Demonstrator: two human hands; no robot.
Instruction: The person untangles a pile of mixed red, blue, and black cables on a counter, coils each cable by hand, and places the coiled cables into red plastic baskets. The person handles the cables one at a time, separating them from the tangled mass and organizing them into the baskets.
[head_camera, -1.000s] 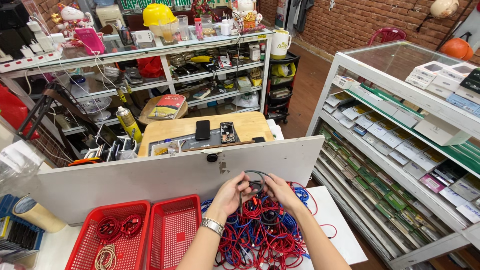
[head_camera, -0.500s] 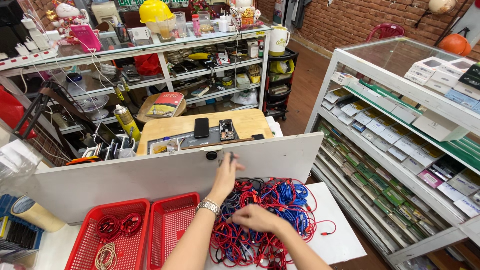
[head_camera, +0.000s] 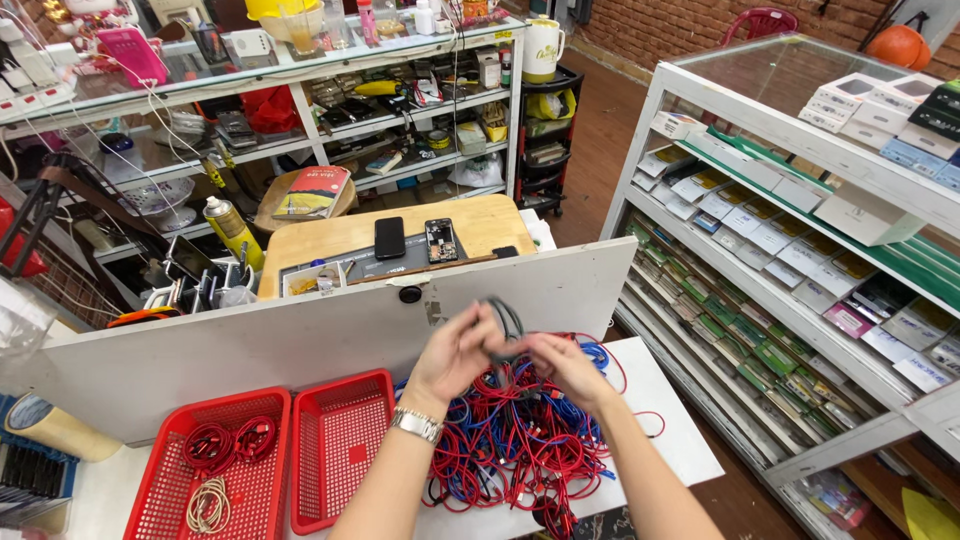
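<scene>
My left hand (head_camera: 455, 352) and my right hand (head_camera: 563, 366) are raised together above a tangled heap of red and blue cables (head_camera: 520, 440) on the white table. Both pinch one grey cable (head_camera: 508, 318) that loops up between them. A silver watch sits on my left wrist. To the left stand two red plastic baskets: the near one (head_camera: 340, 450) looks bare, the far one (head_camera: 215, 470) holds coiled red cables and a cream coil.
A white board (head_camera: 300, 335) stands upright behind the table. Beyond it is a wooden workbench (head_camera: 480, 225) with two phones. Glass shelving (head_camera: 810, 200) with boxed goods runs along the right, and cluttered shelves fill the back.
My hands were apart, the left reaching toward the board and the right on the heap; now they have come together and lifted a grey cable.
</scene>
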